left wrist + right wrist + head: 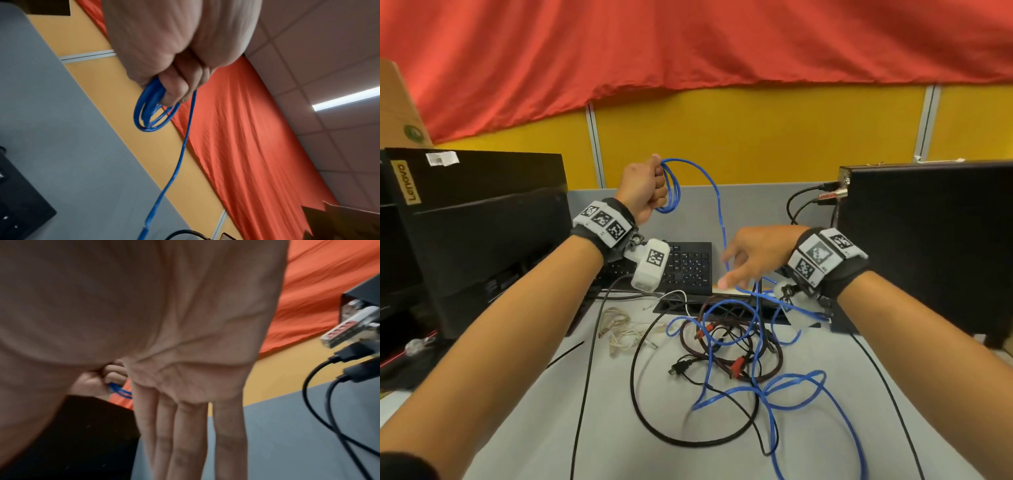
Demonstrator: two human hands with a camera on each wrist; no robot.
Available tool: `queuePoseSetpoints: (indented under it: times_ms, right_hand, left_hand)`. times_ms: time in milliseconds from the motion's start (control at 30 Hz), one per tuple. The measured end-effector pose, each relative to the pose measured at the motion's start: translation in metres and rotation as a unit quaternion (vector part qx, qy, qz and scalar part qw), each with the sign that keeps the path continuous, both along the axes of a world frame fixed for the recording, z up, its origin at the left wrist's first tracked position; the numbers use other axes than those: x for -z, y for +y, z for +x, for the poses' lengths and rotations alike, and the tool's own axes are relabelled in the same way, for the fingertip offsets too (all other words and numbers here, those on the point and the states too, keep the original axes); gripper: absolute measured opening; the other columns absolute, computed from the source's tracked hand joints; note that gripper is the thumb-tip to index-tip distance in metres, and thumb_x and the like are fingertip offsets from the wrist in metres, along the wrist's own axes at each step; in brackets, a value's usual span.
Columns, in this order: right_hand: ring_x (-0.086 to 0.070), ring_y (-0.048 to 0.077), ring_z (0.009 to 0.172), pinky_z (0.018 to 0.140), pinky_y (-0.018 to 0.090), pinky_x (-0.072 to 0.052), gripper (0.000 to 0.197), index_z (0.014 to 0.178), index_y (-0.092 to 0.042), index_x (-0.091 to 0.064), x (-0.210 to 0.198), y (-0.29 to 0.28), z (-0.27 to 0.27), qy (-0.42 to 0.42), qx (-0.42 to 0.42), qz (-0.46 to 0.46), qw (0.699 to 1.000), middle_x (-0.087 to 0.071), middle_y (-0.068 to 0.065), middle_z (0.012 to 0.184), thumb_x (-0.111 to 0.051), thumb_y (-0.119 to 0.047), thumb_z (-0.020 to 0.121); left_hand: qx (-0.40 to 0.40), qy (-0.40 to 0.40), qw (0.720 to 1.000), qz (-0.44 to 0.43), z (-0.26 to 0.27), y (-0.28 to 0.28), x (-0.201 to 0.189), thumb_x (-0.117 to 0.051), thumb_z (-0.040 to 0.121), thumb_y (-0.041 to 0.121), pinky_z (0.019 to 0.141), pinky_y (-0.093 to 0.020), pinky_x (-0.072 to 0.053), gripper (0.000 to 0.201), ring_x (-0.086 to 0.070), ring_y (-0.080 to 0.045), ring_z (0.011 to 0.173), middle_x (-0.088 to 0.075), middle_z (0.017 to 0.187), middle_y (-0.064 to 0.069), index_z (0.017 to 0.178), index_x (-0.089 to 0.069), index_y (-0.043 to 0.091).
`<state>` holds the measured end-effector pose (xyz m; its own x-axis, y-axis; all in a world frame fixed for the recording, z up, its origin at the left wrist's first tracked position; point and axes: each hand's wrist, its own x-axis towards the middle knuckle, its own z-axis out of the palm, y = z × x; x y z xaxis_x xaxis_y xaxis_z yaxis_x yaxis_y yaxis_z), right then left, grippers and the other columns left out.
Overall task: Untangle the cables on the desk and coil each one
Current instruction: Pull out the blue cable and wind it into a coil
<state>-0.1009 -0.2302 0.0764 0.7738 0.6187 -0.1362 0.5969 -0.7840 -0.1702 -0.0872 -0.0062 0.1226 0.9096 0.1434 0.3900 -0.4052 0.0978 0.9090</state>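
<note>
My left hand [645,188] is raised above the desk and grips a small coil of the blue cable [672,187]. The left wrist view shows its curled fingers [176,86] round the loops of the blue coil [148,116]. From the coil a blue strand drops past my right hand [736,267], which hovers over the desk with straight, spread fingers [180,434] and holds nothing. The rest of the blue cable [774,387] lies tangled on the grey desk [517,428] with a thick black cable [635,394] and a dark red braided cable [774,371].
A beige cable bundle [619,330] lies left of the tangle. A black keyboard [688,267] sits behind it. A black monitor [482,233] stands at the left. At the right is a black computer case [928,246] with plugged-in black leads [320,402].
</note>
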Motion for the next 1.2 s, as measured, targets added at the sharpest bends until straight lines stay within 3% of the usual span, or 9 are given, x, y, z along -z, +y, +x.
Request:
queuePoseSetpoints:
  times_ms: [200, 367, 433, 533, 700, 867, 967, 1067, 1200]
  right_hand:
    - [-0.071, 0.009, 0.067, 0.068, 0.016, -0.052, 0.046, 0.14, -0.014, -0.053, 0.009, 0.022, -0.017, 0.039, -0.105, 0.052, 0.992, -0.078, 0.001, 0.085, -0.068, -0.017, 0.096]
    - [-0.073, 0.021, 0.066, 0.071, 0.019, -0.055, 0.03, 0.125, -0.01, -0.059, -0.019, 0.019, -0.02, -0.055, -0.159, 0.215, 0.962, -0.078, 0.003, 0.093, -0.067, -0.014, 0.096]
    - [-0.073, 0.024, 0.069, 0.069, 0.021, -0.055, 0.021, 0.114, -0.006, -0.065, -0.026, 0.01, -0.016, -0.038, -0.159, 0.236, 0.958, -0.078, 0.004, 0.087, -0.07, -0.015, 0.095]
    - [-0.074, 0.023, 0.073, 0.065, 0.022, -0.055, 0.025, 0.099, -0.001, -0.073, -0.027, -0.004, -0.007, -0.066, -0.15, 0.292, 0.942, -0.078, 0.01, 0.083, -0.068, -0.026, 0.096]
    - [-0.06, 0.026, 0.046, 0.047, 0.029, -0.048, 0.042, 0.074, 0.004, -0.07, -0.033, -0.022, 0.014, -0.226, -0.037, 0.543, 0.808, -0.069, 0.015, 0.062, -0.066, -0.031, 0.098]
    - [-0.047, 0.013, 0.035, 0.039, 0.022, -0.038, 0.051, 0.065, -0.001, -0.066, -0.046, -0.039, 0.016, -0.289, 0.044, 0.659, 0.693, -0.06, 0.009, 0.052, -0.059, -0.036, 0.102]
    - [-0.048, 0.012, 0.036, 0.04, 0.023, -0.039, 0.05, 0.065, -0.001, -0.066, -0.047, -0.041, 0.008, -0.254, 0.021, 0.626, 0.737, -0.06, 0.005, 0.051, -0.06, -0.036, 0.101]
    - [-0.062, 0.018, 0.049, 0.049, 0.027, -0.049, 0.042, 0.079, 0.003, -0.071, -0.04, -0.039, 0.001, -0.168, -0.031, 0.485, 0.857, -0.069, 0.009, 0.063, -0.065, -0.034, 0.097]
    - [-0.074, 0.019, 0.075, 0.07, 0.026, -0.058, 0.026, 0.093, -0.007, -0.075, -0.036, -0.039, -0.001, -0.156, -0.055, 0.375, 0.912, -0.077, 0.009, 0.083, -0.076, -0.033, 0.088]
  left_hand:
    - [-0.049, -0.043, 0.984, 0.165, 0.004, -0.008, 0.009, -0.035, 0.109, 0.028, 0.046, -0.022, -0.017, 0.046, -0.023, -0.009, 0.038, -0.031, 0.051, 0.003, 0.064, -0.035, 0.021]
    - [0.101, -0.049, 0.927, 0.358, -0.013, -0.018, 0.037, -0.034, 0.11, 0.027, 0.055, -0.024, -0.047, 0.051, -0.058, -0.013, 0.052, -0.065, 0.064, -0.01, 0.074, -0.058, -0.001]
    - [0.166, -0.017, 0.919, 0.357, -0.018, -0.017, 0.05, -0.033, 0.11, 0.022, 0.054, -0.029, -0.048, 0.049, -0.058, -0.019, 0.052, -0.058, 0.062, -0.015, 0.086, -0.057, -0.012]
    - [0.223, 0.026, 0.919, 0.324, -0.026, -0.021, 0.07, -0.035, 0.109, 0.026, 0.041, -0.022, -0.03, 0.046, -0.035, -0.016, 0.036, -0.034, 0.045, 0.0, 0.07, -0.045, 0.006]
    - [0.289, 0.005, 0.875, 0.388, -0.048, -0.031, 0.085, -0.044, 0.105, 0.04, 0.045, -0.025, -0.019, 0.052, -0.018, -0.015, 0.046, -0.026, 0.055, 0.0, 0.07, -0.042, 0.003]
    - [0.262, -0.08, 0.754, 0.597, -0.054, -0.036, 0.079, -0.057, 0.095, 0.055, 0.047, -0.025, -0.027, 0.055, -0.033, -0.018, 0.05, -0.041, 0.06, -0.005, 0.079, -0.063, 0.003]
    - [0.178, -0.05, 0.794, 0.579, -0.036, -0.03, 0.07, -0.06, 0.095, 0.049, 0.044, -0.021, -0.03, 0.052, -0.036, -0.014, 0.046, -0.043, 0.057, -0.002, 0.077, -0.064, 0.0]
    - [0.084, 0.018, 0.837, 0.54, -0.01, -0.017, 0.059, -0.06, 0.094, 0.053, 0.042, -0.024, -0.031, 0.056, -0.035, -0.017, 0.04, -0.039, 0.05, -0.004, 0.068, -0.05, 0.005]
    - [-0.047, 0.085, 0.803, 0.588, 0.016, 0.0, 0.049, -0.057, 0.095, 0.055, 0.044, -0.022, -0.033, 0.058, -0.04, -0.015, 0.035, -0.042, 0.042, 0.0, 0.057, -0.043, 0.014]
